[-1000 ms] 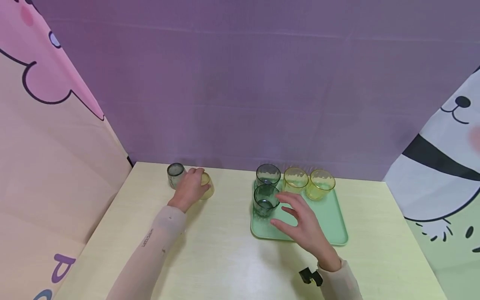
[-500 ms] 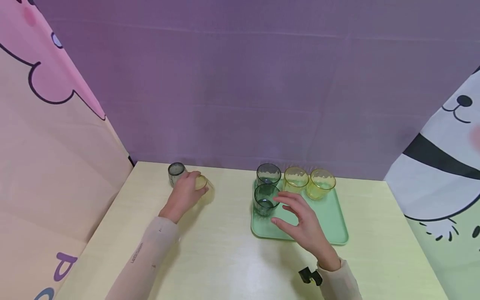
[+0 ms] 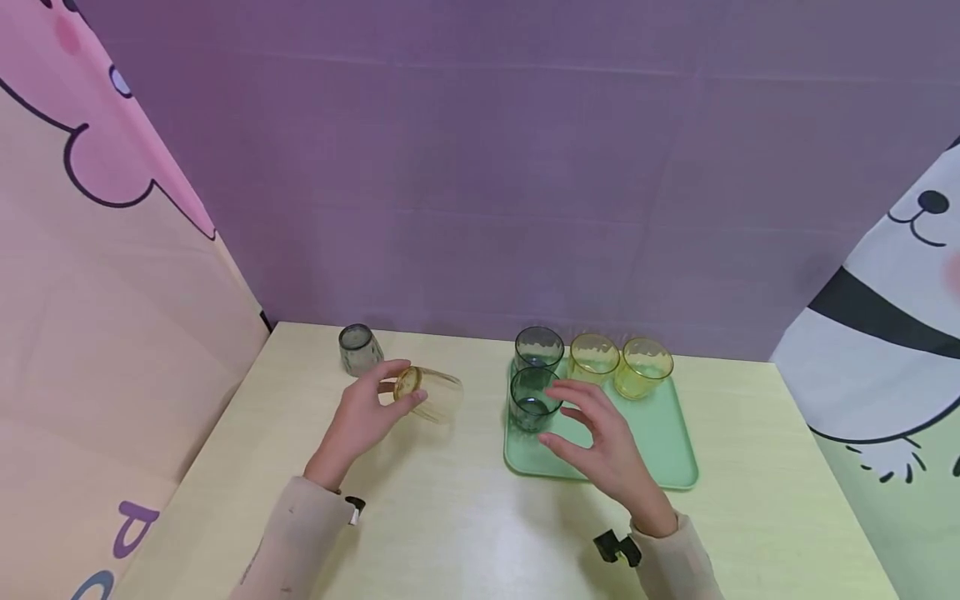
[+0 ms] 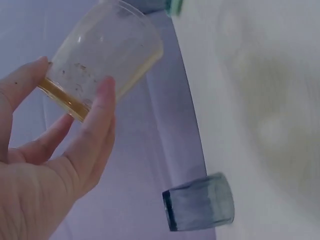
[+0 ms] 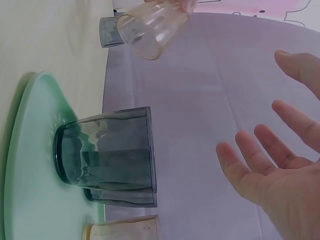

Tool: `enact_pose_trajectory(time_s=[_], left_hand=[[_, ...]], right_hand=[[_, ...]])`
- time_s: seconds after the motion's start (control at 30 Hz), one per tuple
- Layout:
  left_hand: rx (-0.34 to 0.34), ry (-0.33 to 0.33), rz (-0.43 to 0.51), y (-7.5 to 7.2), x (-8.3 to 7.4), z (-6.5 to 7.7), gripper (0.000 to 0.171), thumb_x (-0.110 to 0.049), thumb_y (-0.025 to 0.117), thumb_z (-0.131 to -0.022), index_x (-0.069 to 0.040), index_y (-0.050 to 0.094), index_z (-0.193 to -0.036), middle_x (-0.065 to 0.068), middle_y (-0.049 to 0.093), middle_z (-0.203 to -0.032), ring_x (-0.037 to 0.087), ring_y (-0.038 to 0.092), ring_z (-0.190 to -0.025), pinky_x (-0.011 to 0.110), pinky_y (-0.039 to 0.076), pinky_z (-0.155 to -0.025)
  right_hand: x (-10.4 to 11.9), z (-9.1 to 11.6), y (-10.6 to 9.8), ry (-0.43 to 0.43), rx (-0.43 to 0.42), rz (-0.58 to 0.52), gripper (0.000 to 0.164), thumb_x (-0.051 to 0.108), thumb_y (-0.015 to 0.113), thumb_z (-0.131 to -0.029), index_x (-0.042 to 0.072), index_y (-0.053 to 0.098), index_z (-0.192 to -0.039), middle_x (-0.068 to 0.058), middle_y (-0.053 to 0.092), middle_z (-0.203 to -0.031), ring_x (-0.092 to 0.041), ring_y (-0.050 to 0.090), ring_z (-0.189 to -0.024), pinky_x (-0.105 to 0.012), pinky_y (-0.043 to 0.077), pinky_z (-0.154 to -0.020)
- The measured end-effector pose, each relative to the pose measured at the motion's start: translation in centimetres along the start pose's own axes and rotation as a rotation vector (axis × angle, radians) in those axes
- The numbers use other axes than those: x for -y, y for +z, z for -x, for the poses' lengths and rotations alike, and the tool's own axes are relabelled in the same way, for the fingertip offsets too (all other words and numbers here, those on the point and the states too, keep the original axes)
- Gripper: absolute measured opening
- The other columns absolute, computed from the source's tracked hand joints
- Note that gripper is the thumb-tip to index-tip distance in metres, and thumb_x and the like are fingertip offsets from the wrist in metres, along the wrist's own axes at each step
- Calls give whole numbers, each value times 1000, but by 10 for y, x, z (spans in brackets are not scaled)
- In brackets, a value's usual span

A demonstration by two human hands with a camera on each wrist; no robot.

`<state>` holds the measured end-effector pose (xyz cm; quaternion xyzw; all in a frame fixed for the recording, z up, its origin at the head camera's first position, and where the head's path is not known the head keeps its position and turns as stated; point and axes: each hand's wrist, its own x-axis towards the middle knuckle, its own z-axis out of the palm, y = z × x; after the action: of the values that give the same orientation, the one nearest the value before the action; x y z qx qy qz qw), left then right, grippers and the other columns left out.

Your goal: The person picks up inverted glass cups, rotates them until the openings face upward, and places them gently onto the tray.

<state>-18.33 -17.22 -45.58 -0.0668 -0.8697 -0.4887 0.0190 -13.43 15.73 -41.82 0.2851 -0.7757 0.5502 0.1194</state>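
Note:
A pale yellow glass tumbler (image 3: 442, 397) is pinched near its base by my left hand (image 3: 357, 427). It is tipped on its side above the table, mouth to the right. In the left wrist view the thumb and fingers grip the tumbler's amber base (image 4: 65, 98). My right hand (image 3: 611, 442) hovers over the green tray (image 3: 660, 462), fingers spread and holding nothing. Closest to it stands an upright dark grey-green glass (image 3: 528, 412) on the tray; the right wrist view shows the right hand (image 5: 280, 175) apart from that glass (image 5: 107, 155).
Behind the front dark glass stands another dark glass (image 3: 538, 343). Two yellow glasses (image 3: 592, 354) are upright along the tray's back edge. A grey glass (image 3: 360, 352) sits upside down at the table's back left. A purple cloth (image 3: 480, 183) hangs behind the table.
My left hand has lifted the yellow tumbler, tipped it from upside down onto its side, and drawn it toward me, away from the grey glass. The right hand has stayed nearly still.

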Motion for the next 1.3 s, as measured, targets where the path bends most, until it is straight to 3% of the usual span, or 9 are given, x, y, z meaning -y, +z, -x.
enact_pose_trajectory(time_s=[0.17,0.27,0.37,0.5,0.63,0.9,1.3], left_hand=[[53,-27,305,3,-2,11,58,-23,77,-91,-5,51,-140,18,52,-138,37,59,-120,39,60,-80],[91,-55,479,6,-5,17,57,-20,76,-92,-3,50,-141,19,51,-139,33,60,-118,41,59,-83],[109,-74,596,11,-10,23,56,-18,75,-93,-3,50,-141,18,50,-139,31,62,-115,44,58,-85],[118,-71,700,19,-15,27,55,-13,73,-94,-1,49,-141,20,49,-138,35,62,-113,47,57,-87],[132,-66,768,26,-17,29,55,-11,72,-94,1,47,-142,23,47,-139,41,59,-117,50,56,-88],[150,-87,841,38,-22,33,49,-8,68,-96,-1,50,-140,21,49,-137,31,64,-109,50,56,-88],[171,-60,911,47,-26,38,50,-9,66,-98,1,47,-142,21,46,-139,30,61,-112,50,56,-88]], right_hand=[[2,-2,2,-13,-6,-5,49,-17,78,-75,-7,62,-121,-22,54,-128,-24,53,-122,-56,50,-94],[2,-2,3,-30,-7,-2,49,-18,78,-75,-8,62,-121,-23,54,-128,-25,52,-122,-49,51,-96],[3,-4,5,-34,0,-15,50,-18,78,-75,-9,61,-121,-23,53,-130,-27,51,-123,-38,51,-98],[-12,-3,9,-43,16,-46,53,-13,80,-77,-5,61,-126,-19,51,-133,-26,50,-124,-40,51,-99],[-27,-1,14,-43,30,-49,57,-9,82,-77,1,61,-129,-13,51,-136,-24,49,-126,-40,51,-99],[-11,-6,23,-79,39,-88,61,-19,80,-72,-10,57,-127,-27,49,-132,-33,50,-122,-38,51,-99],[-25,-5,35,-71,99,-169,72,-7,84,-76,-4,50,-139,-15,44,-142,-32,45,-130,-48,48,-102]])
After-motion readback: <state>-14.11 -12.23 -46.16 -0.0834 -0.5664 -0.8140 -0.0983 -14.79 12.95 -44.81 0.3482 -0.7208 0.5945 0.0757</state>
